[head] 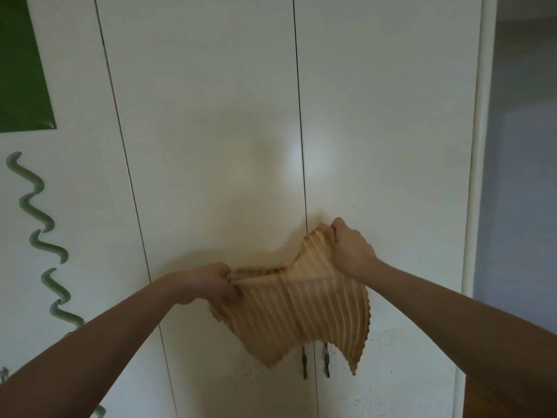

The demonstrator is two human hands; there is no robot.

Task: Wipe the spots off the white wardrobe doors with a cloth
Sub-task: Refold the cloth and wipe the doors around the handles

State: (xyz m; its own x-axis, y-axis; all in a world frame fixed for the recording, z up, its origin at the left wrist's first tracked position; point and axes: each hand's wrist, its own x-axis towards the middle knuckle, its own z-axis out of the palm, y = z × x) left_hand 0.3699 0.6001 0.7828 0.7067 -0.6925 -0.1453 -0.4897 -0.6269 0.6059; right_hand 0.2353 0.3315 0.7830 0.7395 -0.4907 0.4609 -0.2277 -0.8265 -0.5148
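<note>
A tan ribbed cloth [304, 309] hangs stretched between both hands in front of the white wardrobe doors [217, 131]. My left hand [215, 285] grips its left edge, fingers curled into the fabric. Higher up, my right hand [346, 247] pinches its upper right corner, close to the seam between the two doors. Small dark spots [378, 337] speckle the doors low down, below and to the right of the cloth. Two dark door handles [315, 362] show partly under the cloth's lower edge.
A green panel [21, 70] and a wavy green decoration [39, 221] sit on the white door at the left. The wardrobe's right edge [474, 176] borders a bluish wall. A brown wooden surface [479, 402] shows at the lower right.
</note>
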